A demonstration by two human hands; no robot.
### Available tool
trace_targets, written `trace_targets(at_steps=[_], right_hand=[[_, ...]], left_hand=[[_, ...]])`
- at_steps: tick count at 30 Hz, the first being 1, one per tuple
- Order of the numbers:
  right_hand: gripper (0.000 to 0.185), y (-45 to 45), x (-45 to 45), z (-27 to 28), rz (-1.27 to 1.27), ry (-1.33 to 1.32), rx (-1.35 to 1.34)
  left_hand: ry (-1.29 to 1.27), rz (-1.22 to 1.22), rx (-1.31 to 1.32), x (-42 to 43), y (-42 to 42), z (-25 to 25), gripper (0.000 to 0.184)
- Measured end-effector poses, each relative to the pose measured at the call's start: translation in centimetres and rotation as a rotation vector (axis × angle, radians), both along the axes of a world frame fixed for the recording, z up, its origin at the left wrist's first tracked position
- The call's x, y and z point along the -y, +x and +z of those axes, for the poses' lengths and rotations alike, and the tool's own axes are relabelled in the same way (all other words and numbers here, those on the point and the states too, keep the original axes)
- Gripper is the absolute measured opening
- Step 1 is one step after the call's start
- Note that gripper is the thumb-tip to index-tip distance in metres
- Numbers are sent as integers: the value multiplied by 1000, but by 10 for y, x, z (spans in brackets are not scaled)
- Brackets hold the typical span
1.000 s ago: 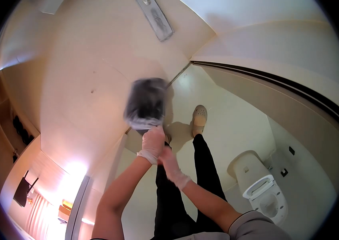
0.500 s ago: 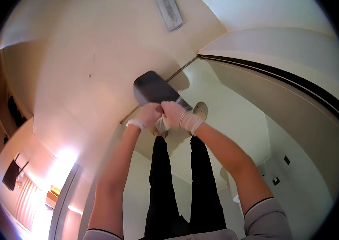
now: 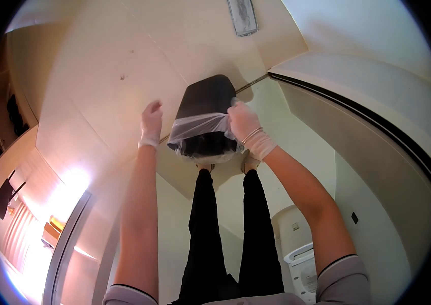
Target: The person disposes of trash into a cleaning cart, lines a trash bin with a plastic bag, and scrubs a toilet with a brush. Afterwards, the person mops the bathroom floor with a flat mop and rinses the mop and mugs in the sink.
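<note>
A dark grey trash bin [image 3: 208, 96] is held out above my feet, tilted with its mouth toward me. A clear plastic bin liner [image 3: 200, 124] is folded over its rim and hangs loosely below the opening. My right hand [image 3: 244, 122], in a thin translucent glove, is closed at the bin's right side, against the liner; its fingertips are partly hidden. My left hand [image 3: 151, 121], gloved too, hovers apart from the bin on the left. Its fingers are loosely bent, slightly blurred, and nothing shows in them.
My shoes [image 3: 251, 161] stand on the pale floor below the bin. A dark sliding track [image 3: 362, 119] runs along the right. A white toilet [image 3: 304, 269] is at lower right, and a framed picture [image 3: 243, 18] hangs at the top. Open shelving [image 3: 2, 96] is at far left.
My hands were together at the near end of the bin; the left has moved away leftward and the right up along the bin's side. The bin has turned, showing its lined mouth.
</note>
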State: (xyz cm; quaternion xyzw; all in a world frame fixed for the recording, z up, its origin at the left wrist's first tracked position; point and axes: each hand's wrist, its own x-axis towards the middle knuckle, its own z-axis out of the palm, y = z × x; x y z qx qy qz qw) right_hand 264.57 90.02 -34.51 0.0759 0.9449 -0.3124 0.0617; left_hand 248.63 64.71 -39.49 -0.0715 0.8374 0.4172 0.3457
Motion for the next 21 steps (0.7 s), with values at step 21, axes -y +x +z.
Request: trace_targets(at_steps=[21], right_hand=[[19,43,-31,-35,-1533,-1471,3]], left_hand=[[-62,-743,-401,-247,-72,86,47]])
